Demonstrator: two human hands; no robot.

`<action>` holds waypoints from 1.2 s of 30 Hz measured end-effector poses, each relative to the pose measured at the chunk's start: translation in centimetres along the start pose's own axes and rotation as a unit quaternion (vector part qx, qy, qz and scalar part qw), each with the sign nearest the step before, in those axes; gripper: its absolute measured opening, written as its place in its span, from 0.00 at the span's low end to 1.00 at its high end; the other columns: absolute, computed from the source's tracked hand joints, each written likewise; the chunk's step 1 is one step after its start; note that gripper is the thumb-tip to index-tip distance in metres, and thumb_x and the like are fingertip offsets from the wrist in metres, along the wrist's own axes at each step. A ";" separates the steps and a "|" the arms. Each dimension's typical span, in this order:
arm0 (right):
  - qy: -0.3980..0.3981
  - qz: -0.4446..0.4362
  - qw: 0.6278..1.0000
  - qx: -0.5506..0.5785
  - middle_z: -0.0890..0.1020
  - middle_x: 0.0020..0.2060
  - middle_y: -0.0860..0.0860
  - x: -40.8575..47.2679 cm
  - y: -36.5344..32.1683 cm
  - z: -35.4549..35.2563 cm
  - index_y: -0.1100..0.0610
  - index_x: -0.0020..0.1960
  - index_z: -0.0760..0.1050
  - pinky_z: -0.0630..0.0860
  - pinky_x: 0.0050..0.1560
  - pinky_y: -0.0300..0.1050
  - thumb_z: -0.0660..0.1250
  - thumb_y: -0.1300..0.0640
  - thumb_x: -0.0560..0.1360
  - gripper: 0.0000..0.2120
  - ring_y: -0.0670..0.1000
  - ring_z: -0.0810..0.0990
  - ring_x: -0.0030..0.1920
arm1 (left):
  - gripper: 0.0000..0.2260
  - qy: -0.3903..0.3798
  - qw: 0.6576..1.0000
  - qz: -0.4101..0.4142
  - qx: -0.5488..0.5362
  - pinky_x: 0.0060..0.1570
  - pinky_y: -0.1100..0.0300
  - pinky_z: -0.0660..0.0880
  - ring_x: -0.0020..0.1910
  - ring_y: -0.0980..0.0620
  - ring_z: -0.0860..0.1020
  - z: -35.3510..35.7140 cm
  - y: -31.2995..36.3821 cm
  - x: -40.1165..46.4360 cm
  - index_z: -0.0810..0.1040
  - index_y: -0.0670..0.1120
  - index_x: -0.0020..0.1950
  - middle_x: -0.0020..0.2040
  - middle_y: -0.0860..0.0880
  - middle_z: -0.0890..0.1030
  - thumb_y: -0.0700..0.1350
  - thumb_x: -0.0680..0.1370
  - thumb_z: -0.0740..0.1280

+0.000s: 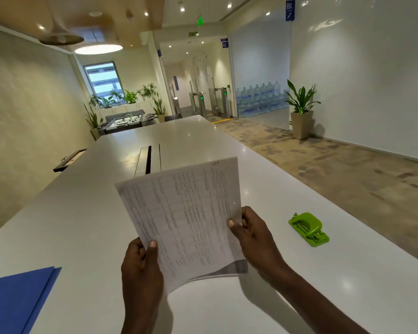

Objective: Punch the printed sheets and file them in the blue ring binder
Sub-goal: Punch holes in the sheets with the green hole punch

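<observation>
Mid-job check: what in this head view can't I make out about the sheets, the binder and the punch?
- Printed sheets: table text too small and blurred to read; sheet count hidden, since they overlap in the left hand and right hand.
- Blue binder: cut off by the left and bottom edges; rings not visible.
- Green hole punch: slot too small to see.
</observation>
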State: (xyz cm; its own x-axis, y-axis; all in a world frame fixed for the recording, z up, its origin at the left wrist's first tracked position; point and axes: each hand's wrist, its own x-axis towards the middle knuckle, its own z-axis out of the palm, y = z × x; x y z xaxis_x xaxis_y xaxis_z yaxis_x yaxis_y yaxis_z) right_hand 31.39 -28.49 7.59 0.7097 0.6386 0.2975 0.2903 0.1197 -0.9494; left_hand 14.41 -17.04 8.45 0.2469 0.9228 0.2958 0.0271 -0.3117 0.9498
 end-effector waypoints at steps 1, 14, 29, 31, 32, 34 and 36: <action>0.001 -0.009 1.000 0.004 0.83 0.50 0.47 0.2 -0.3 -0.1 0.56 0.53 0.73 0.79 0.51 0.45 0.63 0.58 0.79 0.04 0.46 0.81 0.52 | 0.06 -0.001 1.000 0.004 -0.003 0.35 0.68 0.70 0.38 0.63 0.78 0.0 0.2 0.1 0.77 0.42 0.53 0.43 0.53 0.81 0.41 0.82 0.61; -0.022 0.022 0.999 -0.031 0.82 0.53 0.47 0.5 0.6 0.3 0.57 0.57 0.74 0.81 0.51 0.46 0.61 0.57 0.80 0.08 0.46 0.81 0.53 | 0.07 -0.029 0.999 -0.015 0.036 0.35 0.63 0.69 0.41 0.56 0.78 -0.1 -0.3 0.4 0.77 0.43 0.52 0.44 0.52 0.81 0.43 0.82 0.61; -0.008 0.001 0.999 -0.050 0.81 0.50 0.45 0.2 -0.4 1.8 0.54 0.55 0.72 0.82 0.47 0.46 0.60 0.54 0.80 0.06 0.45 0.81 0.50 | 0.07 0.007 0.998 0.001 0.056 0.37 0.62 0.71 0.46 0.58 0.79 -1.3 0.0 0.6 0.75 0.43 0.53 0.48 0.53 0.81 0.44 0.83 0.60; 0.000 0.009 0.998 -0.068 0.81 0.49 0.46 -0.4 0.8 2.2 0.56 0.53 0.72 0.81 0.47 0.46 0.60 0.55 0.80 0.06 0.45 0.81 0.50 | 0.07 0.008 0.998 -0.009 0.065 0.36 0.63 0.70 0.46 0.53 0.79 -1.0 -1.1 0.1 0.75 0.42 0.53 0.49 0.50 0.81 0.43 0.83 0.60; -0.001 0.018 0.997 -0.073 0.82 0.49 0.46 -0.9 1.4 2.4 0.56 0.54 0.72 0.81 0.47 0.47 0.60 0.56 0.80 0.06 0.46 0.81 0.50 | 0.07 0.006 0.997 -0.015 0.074 0.35 0.62 0.69 0.45 0.50 0.79 -0.9 -1.8 -0.1 0.75 0.41 0.52 0.48 0.48 0.81 0.43 0.82 0.60; -0.007 0.025 0.997 -0.073 0.82 0.50 0.47 -1.5 2.5 2.7 0.57 0.55 0.73 0.81 0.49 0.48 0.60 0.57 0.80 0.07 0.47 0.81 0.52 | 0.08 0.004 0.996 -0.024 0.089 0.33 0.62 0.67 0.45 0.46 0.78 -0.9 -2.5 -0.4 0.74 0.40 0.50 0.46 0.46 0.80 0.42 0.82 0.60; -0.010 0.024 0.997 -0.076 0.81 0.50 0.47 -1.4 2.6 2.8 0.57 0.56 0.73 0.81 0.48 0.47 0.60 0.57 0.80 0.07 0.48 0.81 0.52 | 0.08 0.009 0.995 -0.023 0.098 0.34 0.62 0.67 0.44 0.48 0.78 -1.1 -2.4 -0.2 0.74 0.40 0.51 0.46 0.46 0.80 0.43 0.82 0.59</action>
State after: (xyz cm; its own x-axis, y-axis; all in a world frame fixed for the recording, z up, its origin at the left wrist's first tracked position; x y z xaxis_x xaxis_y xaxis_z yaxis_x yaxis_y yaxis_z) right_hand 29.35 -26.97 4.42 0.7128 0.6556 0.2493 0.3520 -0.0270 -0.9356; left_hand 13.19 -16.25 6.18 0.2240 0.9401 0.2568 0.2268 -0.3066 0.9244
